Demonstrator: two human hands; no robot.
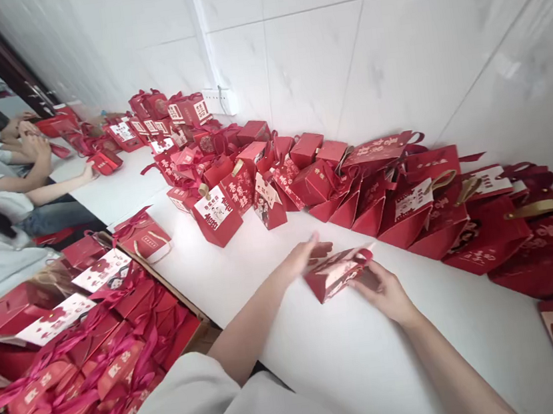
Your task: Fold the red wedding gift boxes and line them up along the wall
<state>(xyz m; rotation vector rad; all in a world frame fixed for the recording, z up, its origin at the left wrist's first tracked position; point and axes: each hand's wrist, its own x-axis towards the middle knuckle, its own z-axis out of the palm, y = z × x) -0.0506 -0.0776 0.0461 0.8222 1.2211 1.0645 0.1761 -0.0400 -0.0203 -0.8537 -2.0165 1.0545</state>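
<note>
White tabletop (336,367) spreads on the near side of a small red box (334,275); red bags (421,216) line the far edge. Right hand (385,293) pinches the box's right end; left hand (303,257) half-curls at its left, hold unclear.

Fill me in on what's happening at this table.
The right hand holds a small red box over the white table, with the left hand at its other side. Gift boxes and bags crowd the table along the wall, and a carton packed with ribboned boxes sits to the left. Farther off, a co-worker's hand touches another box.
</note>
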